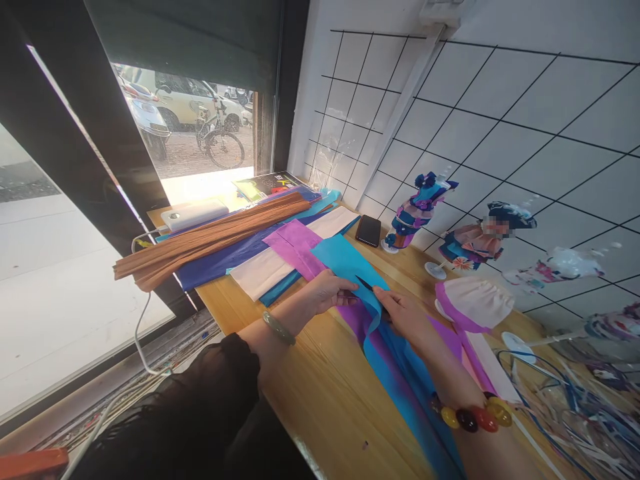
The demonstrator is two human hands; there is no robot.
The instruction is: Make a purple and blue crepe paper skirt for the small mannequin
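Turquoise sheet [345,257], thin and flexible, lies at the center of the frame, its near portion curled. The left hand [333,293] pinches the sheet's left edge; the right hand [399,310] grips a dark pointed blade [365,284], its handle hidden by the fingers. A smooth purple sheet [295,243] lies partly beneath. Left of center, a ridged brown bundle [225,233] crosses flat sheets. A black phone [369,231] rests on the wood-grained table [320,363]; tangled strips [575,420] occupy the lower right.
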